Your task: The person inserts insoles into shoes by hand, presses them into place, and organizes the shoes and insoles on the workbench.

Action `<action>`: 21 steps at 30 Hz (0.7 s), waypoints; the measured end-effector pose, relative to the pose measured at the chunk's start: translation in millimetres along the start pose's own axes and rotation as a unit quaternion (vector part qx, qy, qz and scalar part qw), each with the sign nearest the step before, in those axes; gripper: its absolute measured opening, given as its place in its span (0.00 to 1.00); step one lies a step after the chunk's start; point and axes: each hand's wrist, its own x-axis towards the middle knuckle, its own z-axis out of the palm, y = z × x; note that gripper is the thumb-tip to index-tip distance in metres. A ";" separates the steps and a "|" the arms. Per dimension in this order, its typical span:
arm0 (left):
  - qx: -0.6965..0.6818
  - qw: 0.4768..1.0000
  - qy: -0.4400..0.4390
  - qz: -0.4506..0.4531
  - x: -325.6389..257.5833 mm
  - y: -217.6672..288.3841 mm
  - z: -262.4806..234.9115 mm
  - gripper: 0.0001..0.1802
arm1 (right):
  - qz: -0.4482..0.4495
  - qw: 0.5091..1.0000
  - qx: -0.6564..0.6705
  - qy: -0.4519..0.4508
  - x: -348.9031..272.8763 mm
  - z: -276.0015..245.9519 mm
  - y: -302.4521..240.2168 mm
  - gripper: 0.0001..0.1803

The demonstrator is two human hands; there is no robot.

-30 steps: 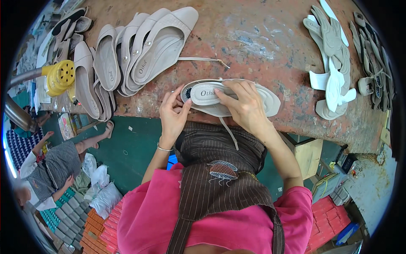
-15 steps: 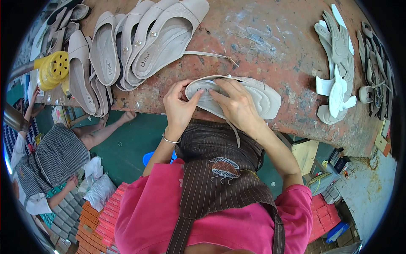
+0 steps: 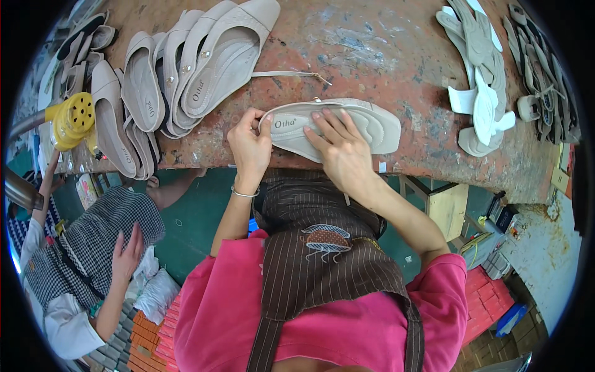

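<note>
A beige sandal sole (image 3: 365, 121) lies flat near the front edge of the worn reddish workbench (image 3: 384, 43). My left hand (image 3: 249, 146) pinches its heel end between thumb and fingers. My right hand (image 3: 341, 149) rests on top of the sole's middle, fingers spread and pressing down on the insole. A thin beige strap with a small buckle (image 3: 288, 74) lies on the bench just beyond the sole.
Several finished beige sandals (image 3: 186, 74) are stacked at the bench's left, beside a yellow perforated container (image 3: 71, 118). Piles of white and beige straps and cut parts (image 3: 480, 80) sit at the right. A person in a checked shirt (image 3: 80, 248) crouches at lower left.
The sole has been turned and laid flatter on the bench. My right hand now presses on top of it. The person at lower left has shifted closer.
</note>
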 end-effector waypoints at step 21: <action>0.336 0.808 -0.245 0.417 -107.4 5.8 56.3 0.30 | 0.172 0.977 0.072 0.107 -36.6 -11.5 -6.6 0.13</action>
